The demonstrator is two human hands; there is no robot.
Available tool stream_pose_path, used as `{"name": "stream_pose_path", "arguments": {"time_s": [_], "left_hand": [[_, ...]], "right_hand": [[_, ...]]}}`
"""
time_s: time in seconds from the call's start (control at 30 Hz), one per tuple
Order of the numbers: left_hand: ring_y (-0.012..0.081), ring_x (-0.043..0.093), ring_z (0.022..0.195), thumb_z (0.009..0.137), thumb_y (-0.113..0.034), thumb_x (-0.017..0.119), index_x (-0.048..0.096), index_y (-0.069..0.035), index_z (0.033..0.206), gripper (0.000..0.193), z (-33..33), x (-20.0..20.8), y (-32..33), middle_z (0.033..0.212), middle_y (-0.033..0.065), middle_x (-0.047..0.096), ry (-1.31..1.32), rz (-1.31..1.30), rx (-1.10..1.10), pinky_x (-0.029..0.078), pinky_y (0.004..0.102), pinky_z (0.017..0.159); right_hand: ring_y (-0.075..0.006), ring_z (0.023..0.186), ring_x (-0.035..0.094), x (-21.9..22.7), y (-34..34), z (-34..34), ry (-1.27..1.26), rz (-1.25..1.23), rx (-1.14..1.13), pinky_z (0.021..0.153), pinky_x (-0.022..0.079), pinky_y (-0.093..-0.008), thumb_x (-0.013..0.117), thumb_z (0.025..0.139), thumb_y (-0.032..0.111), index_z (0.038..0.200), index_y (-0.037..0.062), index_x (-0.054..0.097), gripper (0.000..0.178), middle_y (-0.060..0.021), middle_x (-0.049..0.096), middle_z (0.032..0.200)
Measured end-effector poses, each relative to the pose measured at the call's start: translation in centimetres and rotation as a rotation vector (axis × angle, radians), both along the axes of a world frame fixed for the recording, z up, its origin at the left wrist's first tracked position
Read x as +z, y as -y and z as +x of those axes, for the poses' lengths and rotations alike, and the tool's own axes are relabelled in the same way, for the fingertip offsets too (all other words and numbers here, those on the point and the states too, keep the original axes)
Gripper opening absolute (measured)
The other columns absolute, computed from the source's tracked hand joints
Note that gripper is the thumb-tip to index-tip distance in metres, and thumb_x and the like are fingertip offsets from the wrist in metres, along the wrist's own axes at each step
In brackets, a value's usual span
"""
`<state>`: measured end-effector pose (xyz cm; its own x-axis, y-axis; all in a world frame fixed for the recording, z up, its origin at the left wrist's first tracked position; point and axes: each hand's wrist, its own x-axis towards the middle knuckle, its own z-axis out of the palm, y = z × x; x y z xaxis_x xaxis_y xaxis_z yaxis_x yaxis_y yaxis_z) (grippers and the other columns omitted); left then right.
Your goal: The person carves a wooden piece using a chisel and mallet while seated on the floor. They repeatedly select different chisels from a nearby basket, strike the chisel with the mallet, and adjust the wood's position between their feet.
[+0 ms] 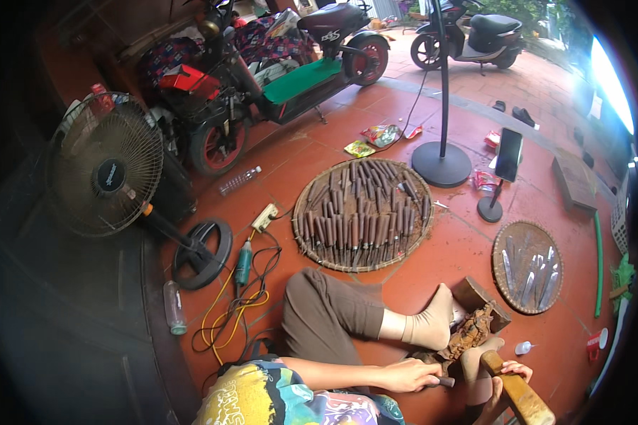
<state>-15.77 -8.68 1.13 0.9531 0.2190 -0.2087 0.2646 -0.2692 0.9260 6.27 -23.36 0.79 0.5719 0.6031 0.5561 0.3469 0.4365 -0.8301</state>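
My left hand [406, 375] is closed around a dark wooden-handled chisel [444, 382]; its handle end sticks out of my fist, and the blade is hidden. In my right hand [515, 370] is a yellowish wooden mallet [524, 400], its long body slanting down to the right. Just beyond both hands lies a brown carved wood piece [469, 331] with a rough, knobbly surface. It sits between my two socked feet [432, 315] and rests by a wooden block [490, 303]. A small white squeeze bottle [523, 348] is near the right hand.
Ahead, a round woven tray [300, 244] holds many wooden-handled tools; a smaller tray [500, 287] holds metal blades. A phone on a stand [508, 154], a fan [106, 173], a power tool with cables [244, 263], a plastic bottle [174, 308] and scooters [301, 85] surround me.
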Motion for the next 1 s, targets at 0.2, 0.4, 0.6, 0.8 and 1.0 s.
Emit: {"name": "stream_pose_path", "arguments": {"time_s": [0.2,0.4,0.6,0.8,1.0], "left_hand": [[0.0351,0.060,0.070,0.102,-0.041,0.042,0.055,-0.008,0.100,0.034,1.2,1.7,2.4,0.074,0.0140,0.061,0.002,0.089,-0.133,0.046,0.0449,0.067],[0.0301,0.056,0.056,0.092,-0.034,0.059,0.060,-0.009,0.059,0.041,4.1,4.3,0.3,0.058,0.0099,0.057,0.243,0.338,-0.087,0.044,0.0429,0.054],[0.0206,0.047,0.050,0.076,-0.022,0.065,0.050,-0.012,0.059,0.025,10.6,3.4,-0.1,0.055,0.0018,0.043,0.721,0.242,-0.299,0.036,0.0344,0.045],[0.0181,0.044,0.051,0.076,-0.028,0.067,0.044,-0.012,0.058,0.033,14.1,1.1,-1.1,0.059,0.0011,0.039,0.834,0.175,-0.372,0.032,0.0308,0.044],[0.0178,0.042,0.051,0.079,-0.030,0.066,0.047,-0.011,0.059,0.033,15.1,-1.0,-3.5,0.060,0.0005,0.040,0.836,0.164,-0.365,0.030,0.0306,0.043]], "right_hand": [[-0.0211,0.074,0.054,-4.3,0.2,2.7,0.472,0.006,0.001,0.083,0.047,-0.0423,0.083,0.074,0.016,0.092,0.0078,0.047,0.041,-0.0059,0.053,0.078],[-0.0279,0.071,0.059,5.4,1.0,1.9,0.977,-0.130,-0.285,0.069,0.053,-0.0470,0.088,0.069,0.017,0.076,0.0070,0.051,0.039,-0.0089,0.059,0.079],[-0.0233,0.059,0.054,4.6,6.2,3.8,1.053,-0.406,-0.321,0.055,0.050,-0.0379,0.086,0.067,0.007,0.074,0.0064,0.049,0.038,-0.0073,0.055,0.069],[-0.0229,0.057,0.053,0.5,5.4,4.3,0.800,-0.402,-0.319,0.053,0.046,-0.0353,0.085,0.072,0.010,0.074,0.0049,0.048,0.038,-0.0070,0.052,0.064],[-0.0236,0.053,0.053,-1.1,3.8,4.9,0.712,-0.446,-0.318,0.048,0.045,-0.0356,0.088,0.065,0.010,0.069,0.0052,0.048,0.040,-0.0063,0.052,0.060]]}}
